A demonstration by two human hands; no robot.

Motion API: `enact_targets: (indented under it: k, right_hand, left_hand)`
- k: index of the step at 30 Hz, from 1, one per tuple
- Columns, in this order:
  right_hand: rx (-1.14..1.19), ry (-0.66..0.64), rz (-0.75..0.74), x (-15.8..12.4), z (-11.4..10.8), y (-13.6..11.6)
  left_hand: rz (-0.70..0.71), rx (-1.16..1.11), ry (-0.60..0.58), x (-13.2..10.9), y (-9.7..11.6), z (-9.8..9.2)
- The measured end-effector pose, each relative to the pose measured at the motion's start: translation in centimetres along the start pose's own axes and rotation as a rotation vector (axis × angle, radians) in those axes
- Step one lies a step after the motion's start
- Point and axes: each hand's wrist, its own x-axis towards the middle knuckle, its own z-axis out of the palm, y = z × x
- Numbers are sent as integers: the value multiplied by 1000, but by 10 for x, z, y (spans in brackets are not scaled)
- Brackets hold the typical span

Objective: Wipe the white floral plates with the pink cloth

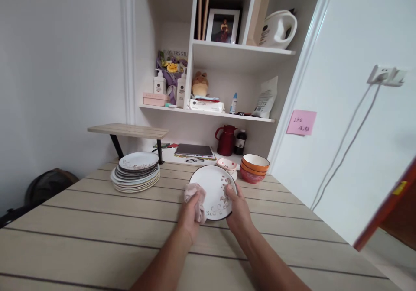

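A white dinner plate [212,187] with a dark rim and floral pattern is held between the two hands over the slatted tabletop [130,221]. The right hand [239,208] pinches its right edge, thumb on the face; the left hand [190,215] clutches a crumpled pale-pink cloth [200,204] at the left edge. Just beyond, a small pink dish [226,164] stands near nested orange and red bowls [254,168]. A plate stack [134,177] sits well left. Behind, a red jug [226,140] stands beside a dark bottle [240,143].
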Motion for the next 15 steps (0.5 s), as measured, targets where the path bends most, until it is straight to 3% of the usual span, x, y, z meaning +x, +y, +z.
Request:
enact_targets:
  k: [3,6,10,15]
  right_hand:
    - [-68,-121,115,-1,1,-6]
    - [-171,-237,158,-3,0,-19]
    - [-244,-345,180,-8,-2,-34]
    - [-339,-379,199,-10,-5,-40]
  left_hand:
    - [140,18,87,3,5,0]
    - [180,49,102,5,19,-4]
    - [277,182,14,1,38,-8]
    - [253,298,-78,-6,44,-7]
